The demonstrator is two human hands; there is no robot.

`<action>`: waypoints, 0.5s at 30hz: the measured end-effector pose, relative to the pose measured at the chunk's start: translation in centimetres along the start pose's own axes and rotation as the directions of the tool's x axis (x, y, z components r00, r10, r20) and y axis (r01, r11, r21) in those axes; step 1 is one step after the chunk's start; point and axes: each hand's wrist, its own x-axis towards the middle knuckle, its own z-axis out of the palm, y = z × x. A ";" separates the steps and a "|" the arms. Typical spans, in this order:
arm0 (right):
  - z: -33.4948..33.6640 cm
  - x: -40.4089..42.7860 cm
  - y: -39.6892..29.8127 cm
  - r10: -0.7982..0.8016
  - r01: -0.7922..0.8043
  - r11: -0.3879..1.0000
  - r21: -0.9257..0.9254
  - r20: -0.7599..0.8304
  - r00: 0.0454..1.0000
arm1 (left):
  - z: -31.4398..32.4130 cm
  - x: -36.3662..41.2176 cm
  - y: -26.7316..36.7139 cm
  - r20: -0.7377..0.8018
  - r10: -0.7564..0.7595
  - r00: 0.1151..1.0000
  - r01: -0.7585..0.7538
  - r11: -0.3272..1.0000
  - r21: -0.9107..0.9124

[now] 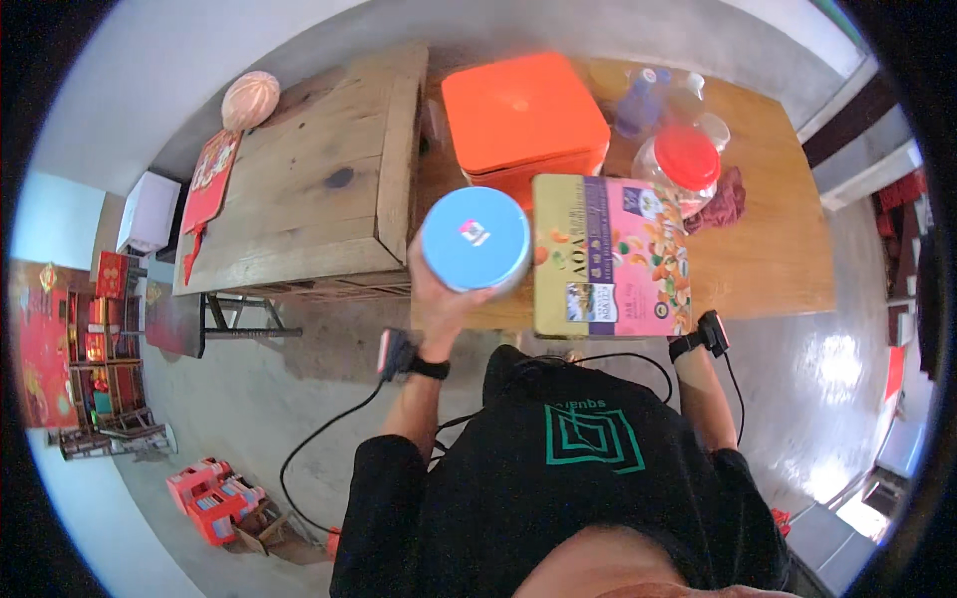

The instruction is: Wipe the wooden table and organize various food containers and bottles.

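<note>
A round container with a light blue lid (476, 238) is held in my left hand (442, 299), whose fingers wrap its left and near side. The lid bears a small sticker. To its right, a flat pink and gold box (611, 256) printed with nuts is held up over the table's near edge. My right hand is hidden behind this box; only the wrist and forearm show below its lower right corner, so its grip cannot be seen. Behind both items stands an orange lidded box (527, 116). Right of that is a clear jar with a red lid (686, 158), partly covered by the printed box.
A wooden table (777, 224) bears plastic bottles (644, 101) and a dark red cloth (721, 202). At left, a wooden cabinet top (314, 179) holds a pumpkin-like object (252, 101) and a red board (211, 176). Cables run from both wrists.
</note>
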 end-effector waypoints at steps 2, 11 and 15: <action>-2.2 0.8 0.0 -0.042 0.042 0.999 -0.010 -0.004 0.999 | 1.1 -0.1 -3.6 -0.028 0.103 0.994 -0.099 0.988 0.116; -9.1 2.7 -1.4 -0.145 0.156 0.976 -0.152 0.081 0.986 | 4.0 -0.6 -9.3 -0.066 0.139 0.988 -0.121 0.967 0.225; -4.8 1.3 -3.2 0.040 0.007 0.976 -0.216 0.216 0.975 | 2.2 -0.3 -8.5 -0.008 0.099 0.995 -0.096 0.976 0.195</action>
